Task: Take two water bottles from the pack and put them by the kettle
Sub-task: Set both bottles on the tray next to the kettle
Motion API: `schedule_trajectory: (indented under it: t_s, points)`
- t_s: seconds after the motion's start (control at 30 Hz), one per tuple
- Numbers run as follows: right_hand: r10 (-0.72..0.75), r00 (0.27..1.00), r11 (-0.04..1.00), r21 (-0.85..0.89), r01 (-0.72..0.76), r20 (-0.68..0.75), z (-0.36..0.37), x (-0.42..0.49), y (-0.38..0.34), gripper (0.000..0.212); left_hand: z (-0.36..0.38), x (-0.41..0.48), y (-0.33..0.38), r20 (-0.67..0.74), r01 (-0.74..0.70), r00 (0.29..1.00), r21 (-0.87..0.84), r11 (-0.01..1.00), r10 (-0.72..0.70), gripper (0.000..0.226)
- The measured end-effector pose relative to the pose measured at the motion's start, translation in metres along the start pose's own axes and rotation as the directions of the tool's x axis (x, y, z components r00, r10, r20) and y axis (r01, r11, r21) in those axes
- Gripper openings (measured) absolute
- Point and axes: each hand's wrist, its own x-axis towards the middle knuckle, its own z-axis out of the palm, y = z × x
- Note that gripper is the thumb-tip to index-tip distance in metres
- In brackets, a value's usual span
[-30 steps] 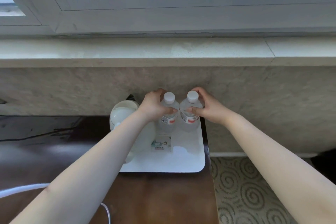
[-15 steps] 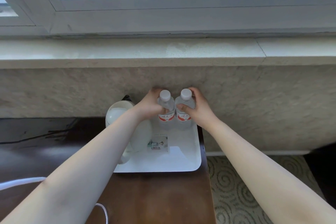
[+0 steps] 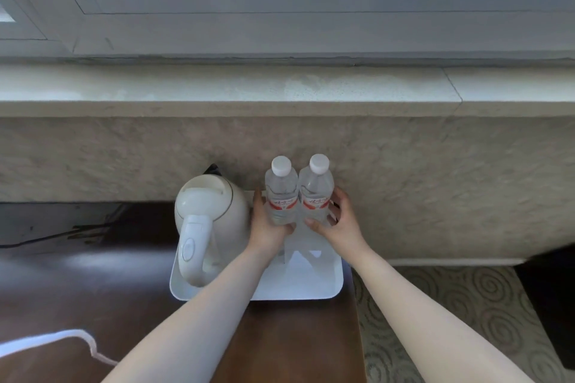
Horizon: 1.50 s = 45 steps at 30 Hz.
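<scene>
Two clear water bottles with white caps and red labels stand upright side by side at the back of a white tray (image 3: 311,289), against the wall. The left bottle (image 3: 280,193) is held low down by my left hand (image 3: 267,227). Around the base of the right bottle (image 3: 315,191) curls my right hand (image 3: 339,224), fingers loosely against it. A white electric kettle (image 3: 208,211) stands on the tray's left side, just left of the bottles. The water bottle pack is out of view.
The tray sits at the right end of a dark wooden table (image 3: 280,342). A white cable (image 3: 62,339) lies on the table's left. Patterned carpet (image 3: 451,305) lies right of the table. A stone sill (image 3: 217,87) and a window are above.
My hands have slid from the bottles' necks down to their bases. The bottles now stand on the tray beside the kettle, which is fully visible.
</scene>
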Motion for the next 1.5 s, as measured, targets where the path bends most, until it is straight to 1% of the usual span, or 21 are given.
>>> schedule_trajectory:
  t_s: [0.07, 0.13, 0.17, 0.27, 0.4, 0.5, 0.57, 0.67, 0.83, 0.97, 1.07, 1.17, 1.23, 1.33, 1.4, 1.5]
  points:
    - [0.016, 0.999, 1.000, -0.022, -0.016, -0.033, 0.003, 0.005, 0.006, 0.070, 0.002, 0.003, 0.000, 0.021, 0.030, 0.999, 0.032, 0.999, -0.031, 0.051]
    - [0.034, 0.997, 0.998, -0.049, -0.037, -0.063, 0.007, 0.009, 0.012, 0.063, 0.004, 0.009, -0.003, 0.017, 0.045, 0.999, 0.025, 0.999, -0.045, 0.041]
    - [0.033, 0.997, 0.997, -0.065, -0.038, -0.076, 0.009, 0.011, 0.015, 0.060, 0.006, 0.012, -0.004, -0.003, 0.058, 0.998, -0.014, 0.998, -0.058, 0.039]
    - [0.009, 0.992, 0.995, -0.097, -0.022, -0.124, 0.015, 0.014, 0.022, 0.054, 0.014, 0.023, -0.007, -0.074, 0.162, 0.982, -0.143, 0.976, -0.173, 0.043]
    - [-0.036, 0.980, 0.994, -0.112, 0.014, -0.194, 0.023, 0.017, 0.028, 0.048, 0.020, 0.035, -0.009, -0.069, 0.273, 0.949, -0.313, 0.910, -0.308, 0.036]
    - [-0.057, 0.972, 0.993, -0.116, 0.031, -0.227, 0.026, 0.023, 0.028, 0.053, 0.024, 0.041, -0.012, -0.099, 0.278, 0.942, -0.308, 0.910, -0.322, 0.053]
    - [-0.048, 0.972, 0.993, -0.116, 0.021, -0.229, 0.027, 0.026, 0.030, 0.050, 0.026, 0.042, -0.012, -0.134, 0.271, 0.936, -0.319, 0.908, -0.326, 0.054]
    - [-0.042, 0.971, 0.991, -0.130, 0.011, -0.235, 0.029, 0.027, 0.034, 0.047, 0.029, 0.044, -0.016, -0.154, 0.257, 0.935, -0.333, 0.908, -0.321, 0.049]
    - [-0.025, 0.969, 0.992, -0.128, -0.007, -0.245, 0.031, 0.028, 0.036, 0.048, 0.031, 0.042, -0.017, -0.197, 0.242, 0.930, -0.307, 0.920, -0.310, 0.039]
    - [-0.007, 0.978, 0.991, -0.132, -0.021, -0.208, 0.029, 0.027, 0.036, 0.050, 0.031, 0.043, -0.016, -0.214, 0.239, 0.931, -0.256, 0.937, -0.296, 0.035]
    - [0.017, 0.981, 0.991, -0.125, -0.042, -0.196, 0.029, 0.026, 0.034, 0.050, 0.028, 0.044, -0.016, -0.184, 0.253, 0.938, -0.207, 0.945, -0.292, 0.032]
    - [0.037, 0.983, 0.987, -0.149, -0.065, -0.178, 0.027, 0.023, 0.029, 0.053, 0.023, 0.041, -0.017, -0.118, 0.247, 0.957, -0.142, 0.959, -0.264, 0.045]
    - [0.049, 0.987, 0.982, -0.173, -0.076, -0.155, 0.024, 0.021, 0.023, 0.054, 0.020, 0.037, -0.015, -0.081, 0.223, 0.969, -0.120, 0.967, -0.233, 0.047]
    - [0.056, 0.991, 0.967, -0.242, -0.084, -0.121, 0.020, 0.015, 0.011, 0.051, 0.015, 0.028, -0.014, -0.052, 0.113, 0.992, -0.070, 0.991, -0.117, 0.040]
    - [0.034, 0.996, 0.944, -0.323, -0.059, -0.083, 0.017, 0.010, 0.004, 0.051, 0.011, 0.020, -0.013, -0.038, 0.070, 0.997, -0.010, 0.998, -0.070, 0.036]
    - [0.012, 1.000, 0.851, -0.526, -0.009, 0.003, 0.014, 0.004, -0.005, 0.059, 0.002, 0.010, -0.011, 0.026, 0.042, 0.999, 0.092, 0.995, -0.044, 0.042]
